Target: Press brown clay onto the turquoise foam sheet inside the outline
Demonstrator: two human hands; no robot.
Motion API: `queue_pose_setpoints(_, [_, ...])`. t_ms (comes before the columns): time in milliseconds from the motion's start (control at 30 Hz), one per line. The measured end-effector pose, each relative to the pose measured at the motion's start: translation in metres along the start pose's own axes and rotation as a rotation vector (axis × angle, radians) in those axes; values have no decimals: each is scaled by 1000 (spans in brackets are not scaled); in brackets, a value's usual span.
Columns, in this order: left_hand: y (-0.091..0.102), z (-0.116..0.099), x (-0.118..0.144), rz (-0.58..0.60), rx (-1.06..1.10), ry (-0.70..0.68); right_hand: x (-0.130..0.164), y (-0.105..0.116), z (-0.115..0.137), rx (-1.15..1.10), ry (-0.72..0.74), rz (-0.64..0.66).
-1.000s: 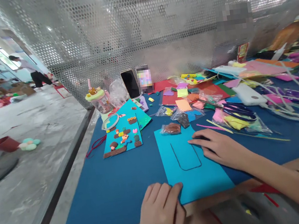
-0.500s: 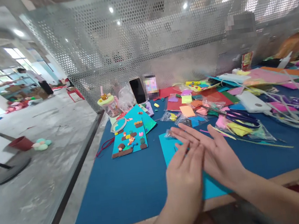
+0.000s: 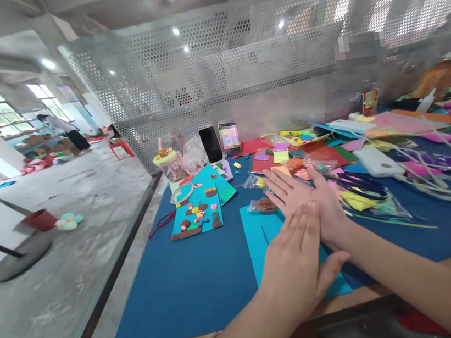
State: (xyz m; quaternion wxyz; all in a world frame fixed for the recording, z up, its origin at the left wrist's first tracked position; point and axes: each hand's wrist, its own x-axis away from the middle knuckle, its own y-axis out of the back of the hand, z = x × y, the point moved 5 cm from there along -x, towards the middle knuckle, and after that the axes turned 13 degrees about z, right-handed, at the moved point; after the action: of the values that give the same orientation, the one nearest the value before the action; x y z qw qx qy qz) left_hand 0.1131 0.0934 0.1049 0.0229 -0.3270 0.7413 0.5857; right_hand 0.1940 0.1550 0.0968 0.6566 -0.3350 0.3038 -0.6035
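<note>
My left hand (image 3: 300,262) and my right hand (image 3: 303,194) are raised above the table, palms pressed flat together, fingers straight. The left lies over the heel of the right palm. Whether anything sits between the palms is hidden. Under them lies a light blue sheet (image 3: 260,242) with a thin dark line on it. A small bag of brown clay (image 3: 262,205) lies just beyond the sheet, left of my right fingers.
A blue mat (image 3: 191,284) covers the table. A finished clay picture (image 3: 196,217), a phone (image 3: 210,144), a lidded cup (image 3: 170,164), coloured sheets (image 3: 314,149), scissors (image 3: 362,181), a white power bank (image 3: 376,160) and cables lie beyond. A perforated metal screen (image 3: 238,73) stands behind. A person stands far left.
Both hands left the light blue sheet, rose and came together palm to palm. Since half a second ago the left palm has slid back along the right. The view has tilted up.
</note>
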Motion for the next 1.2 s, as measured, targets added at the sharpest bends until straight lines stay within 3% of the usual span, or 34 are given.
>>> queue_pose_setpoints(133, [8, 20, -6, -115, 158, 42, -4, 4, 4, 33, -15, 32])
queue_pose_setpoints(400, [21, 58, -23, -129, 224, 135, -12, 9, 3, 93, -97, 138])
queue_pose_setpoints(667, [33, 110, -10, -257, 445, 444, -38, 46, -1, 882, -77, 299])
queue_pose_setpoints(800, [25, 111, -3, -239, 394, 383, -37, 57, -3, 1018, -60, 270])
queue_pose_setpoints(967, [18, 105, 0, -220, 293, 269, -29, 54, 0, 1133, 8, 278])
queue_pose_setpoints(1200, [27, 109, 3, -200, 357, 373, -21, 47, 4, 1262, 107, 298])
